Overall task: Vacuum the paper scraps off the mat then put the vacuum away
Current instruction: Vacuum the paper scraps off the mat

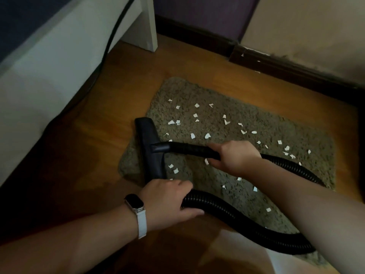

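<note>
Shaggy olive mat (292, 123), white paper scraps (207, 136) lying beyond fingertips (211, 144): right hand (235, 155) gripping black wand (189, 150) for steering; left hand (167, 196) clasping ribbed hose (227, 206) clear.

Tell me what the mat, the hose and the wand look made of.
Mat: textile pile, matte olive-brown, judging by its nubby tufts. Hose: probably flexible plastic, black with a slight sheen; it is ribbed and bends. Wand: likely hard plastic, smooth black, straight and rigid-looking.
</note>
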A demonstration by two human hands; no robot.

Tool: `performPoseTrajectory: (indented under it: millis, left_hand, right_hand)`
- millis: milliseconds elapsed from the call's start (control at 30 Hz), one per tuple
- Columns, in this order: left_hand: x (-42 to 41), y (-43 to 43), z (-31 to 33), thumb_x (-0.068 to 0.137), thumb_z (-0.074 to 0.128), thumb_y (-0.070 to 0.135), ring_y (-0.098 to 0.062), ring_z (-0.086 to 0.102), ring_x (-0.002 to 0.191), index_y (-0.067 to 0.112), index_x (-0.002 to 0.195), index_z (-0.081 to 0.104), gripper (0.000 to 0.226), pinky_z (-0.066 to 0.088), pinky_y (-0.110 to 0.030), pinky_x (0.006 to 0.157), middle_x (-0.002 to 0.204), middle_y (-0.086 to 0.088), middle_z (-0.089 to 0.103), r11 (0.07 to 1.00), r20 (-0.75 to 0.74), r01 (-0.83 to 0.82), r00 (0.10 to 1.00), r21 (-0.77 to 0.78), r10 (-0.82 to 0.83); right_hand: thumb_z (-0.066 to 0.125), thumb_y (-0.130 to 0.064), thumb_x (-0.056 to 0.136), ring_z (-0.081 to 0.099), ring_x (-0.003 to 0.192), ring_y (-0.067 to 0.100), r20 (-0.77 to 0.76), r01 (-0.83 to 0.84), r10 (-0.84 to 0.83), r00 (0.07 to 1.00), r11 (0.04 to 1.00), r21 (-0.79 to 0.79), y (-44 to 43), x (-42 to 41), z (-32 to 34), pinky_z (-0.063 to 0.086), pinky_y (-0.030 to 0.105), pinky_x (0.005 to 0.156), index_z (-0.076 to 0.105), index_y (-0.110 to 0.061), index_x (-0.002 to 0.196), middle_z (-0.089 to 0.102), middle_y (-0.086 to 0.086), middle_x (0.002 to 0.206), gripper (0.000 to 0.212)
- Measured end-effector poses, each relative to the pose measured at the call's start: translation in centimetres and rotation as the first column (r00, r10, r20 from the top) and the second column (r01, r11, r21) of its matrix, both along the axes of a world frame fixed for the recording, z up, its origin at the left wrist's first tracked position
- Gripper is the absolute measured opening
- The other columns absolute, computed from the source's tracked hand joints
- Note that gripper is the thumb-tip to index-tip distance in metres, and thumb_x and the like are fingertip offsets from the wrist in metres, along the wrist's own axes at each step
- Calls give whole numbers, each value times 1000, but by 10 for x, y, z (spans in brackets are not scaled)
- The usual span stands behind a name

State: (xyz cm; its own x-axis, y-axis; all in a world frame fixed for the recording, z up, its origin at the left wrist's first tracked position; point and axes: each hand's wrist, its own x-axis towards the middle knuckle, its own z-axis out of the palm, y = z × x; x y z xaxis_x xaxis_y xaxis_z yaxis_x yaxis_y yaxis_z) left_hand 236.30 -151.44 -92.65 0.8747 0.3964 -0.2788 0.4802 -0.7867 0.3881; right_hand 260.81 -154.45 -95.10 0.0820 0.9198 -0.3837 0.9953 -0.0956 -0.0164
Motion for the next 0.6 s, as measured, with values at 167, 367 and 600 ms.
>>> performPoseTrajectory:
  millis: [167,367,600]
  left_hand:
    - [-1,3,-3,83,40,77,-8,59,82,33,104,50,50,51,-30,71,93,13,59,999,-6,-39,999,-11,39]
    - [0,7,-14,82,43,76,-10,60,84,33,102,49,48,46,-27,67,93,13,58,996,-83,-89,993,-13,88]
    - [2,13,-27,84,54,63,-15,62,94,30,115,49,45,45,-29,69,104,9,62,987,-173,-161,971,26,163]
  right_hand:
    - [40,-62,94,65,79,23,26,-23,23,999,1000,5,1,4,4,46,29,59,41,-41,138,65,-6,90,48]
    - [43,-65,92,56,67,17,5,-11,11,1000,1000,-2,-5,14,11,41,28,54,45,-44,131,56,-10,76,44]
    - [50,-61,89,63,64,11,-82,77,-80,993,997,-29,-14,26,11,57,32,64,54,-43,116,63,-11,72,32]
